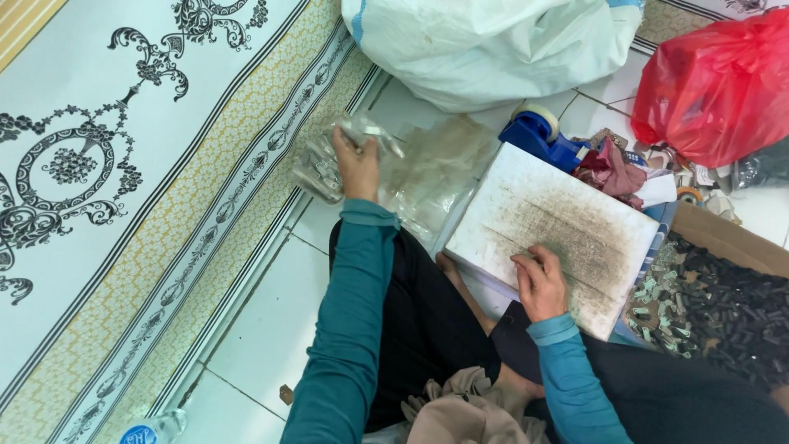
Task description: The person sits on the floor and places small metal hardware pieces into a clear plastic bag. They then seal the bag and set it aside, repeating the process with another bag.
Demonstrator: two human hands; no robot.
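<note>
My left hand (355, 164) grips a small clear plastic bag (325, 168) filled with small pale pieces, held just above the floor beside a heap of empty clear plastic bags (436, 168). My right hand (538, 284) rests with curled fingers on a scuffed white board (551, 222) that lies across my lap. Both arms wear teal sleeves, and my legs are in black.
A patterned mat (123, 164) covers the floor on the left. A large white sack (493, 45) and a red plastic bag (719, 86) lie at the back. A blue tape dispenser (538, 136) sits behind the board. A cardboard box (723, 304) of small dark pieces stands right. A plastic bottle (152, 429) lies bottom left.
</note>
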